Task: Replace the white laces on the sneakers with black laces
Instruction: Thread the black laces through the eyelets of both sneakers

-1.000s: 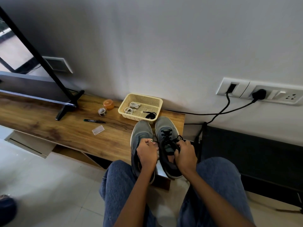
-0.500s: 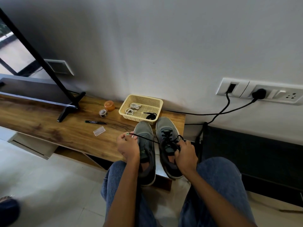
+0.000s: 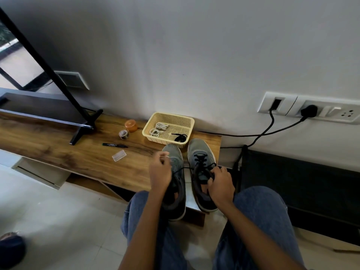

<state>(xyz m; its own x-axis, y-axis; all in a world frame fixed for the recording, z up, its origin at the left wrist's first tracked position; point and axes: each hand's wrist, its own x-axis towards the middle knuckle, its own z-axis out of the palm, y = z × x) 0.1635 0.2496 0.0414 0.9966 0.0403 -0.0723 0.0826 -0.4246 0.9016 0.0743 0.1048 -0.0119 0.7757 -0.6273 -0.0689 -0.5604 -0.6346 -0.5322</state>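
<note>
Two grey sneakers stand side by side at the wooden bench's right end. The right sneaker point(image 3: 201, 160) carries a black lace point(image 3: 200, 156) through its eyelets. My right hand point(image 3: 221, 184) grips that sneaker's collar and lace near the tongue. A free strand of the black lace runs left across the left sneaker point(image 3: 174, 156) to my left hand point(image 3: 160, 172), which pinches it over that shoe. The left sneaker shows no lace. White laces point(image 3: 158, 129) and a coiled black lace point(image 3: 180, 137) lie in the yellow basket point(image 3: 188, 121).
On the wooden bench point(image 3: 58, 149) lie a black marker point(image 3: 115, 145), a clear plastic piece point(image 3: 119, 155), a small tape roll point(image 3: 123, 134) and an orange lid point(image 3: 131, 125). A TV stand leg point(image 3: 83, 129) stands left. Power cables point(image 3: 263, 133) hang from wall sockets.
My left hand pulled the black lace strand out to the left, then came back over the left sneaker, still pinching it. My right hand stayed on the right sneaker.
</note>
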